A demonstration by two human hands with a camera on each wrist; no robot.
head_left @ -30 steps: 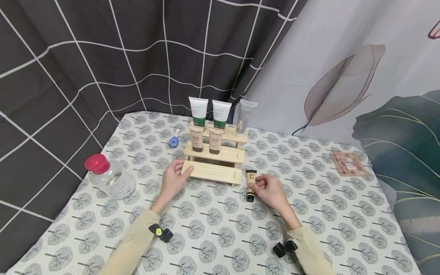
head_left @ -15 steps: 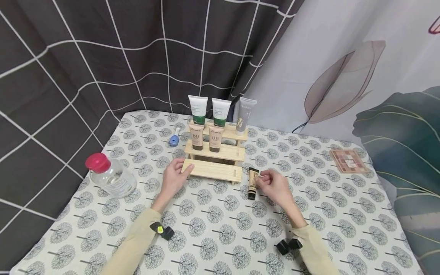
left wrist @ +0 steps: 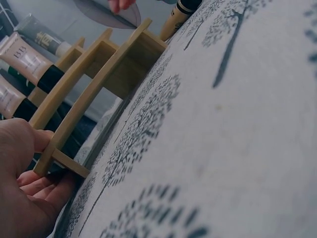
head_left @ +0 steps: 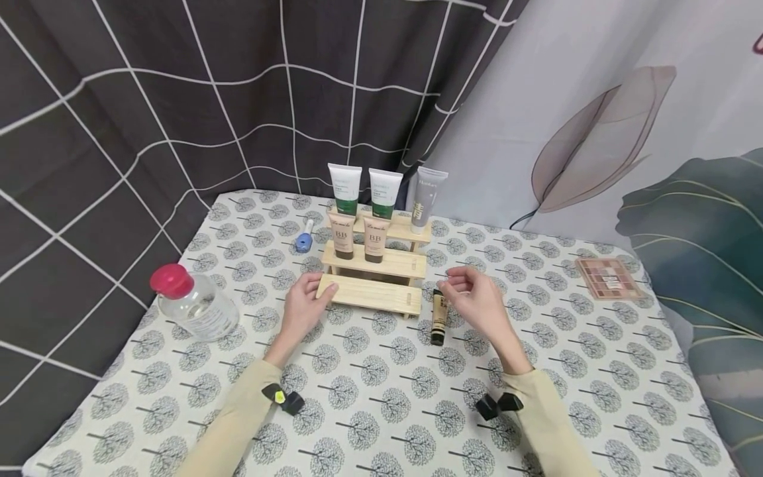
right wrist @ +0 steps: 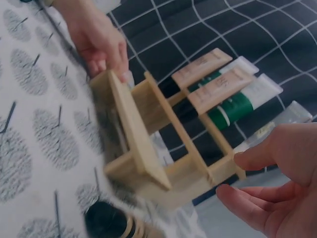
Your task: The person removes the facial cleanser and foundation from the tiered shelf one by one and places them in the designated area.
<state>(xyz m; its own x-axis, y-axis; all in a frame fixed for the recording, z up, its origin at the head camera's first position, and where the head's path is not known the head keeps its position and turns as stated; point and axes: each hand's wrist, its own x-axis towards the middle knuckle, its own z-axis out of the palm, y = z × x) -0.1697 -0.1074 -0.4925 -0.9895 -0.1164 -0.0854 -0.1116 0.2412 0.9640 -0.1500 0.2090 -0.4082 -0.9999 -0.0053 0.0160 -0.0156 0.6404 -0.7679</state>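
Observation:
A three-tier wooden stand (head_left: pixel 369 293) stands on the patterned cloth. My left hand (head_left: pixel 302 306) grips the left end of its lowest step, thumb on top and fingers underneath in the left wrist view. Just right of the stand, a small gold tube with black ends (head_left: pixel 439 319) lies on the cloth. My right hand (head_left: pixel 479 301) hovers beside the tube's far end with thumb and fingers apart, holding nothing. Two beige BB cream tubes (head_left: pixel 375 240) stand on the middle step. On the top step are two white-and-green tubes (head_left: pixel 385 189) and a grey tube (head_left: pixel 427 199).
A clear bottle with a red cap (head_left: pixel 199 310) stands at the left. Behind the left hand lies a small blue item with a white stem (head_left: pixel 304 240). A makeup palette (head_left: pixel 609 279) lies at the far right. A dark checked curtain (head_left: pixel 232 99) hangs behind the table.
My right hand has let go of the gold tube and moved slightly up and away. The tube shifted a little right, then stayed on the cloth. My left hand keeps its hold.

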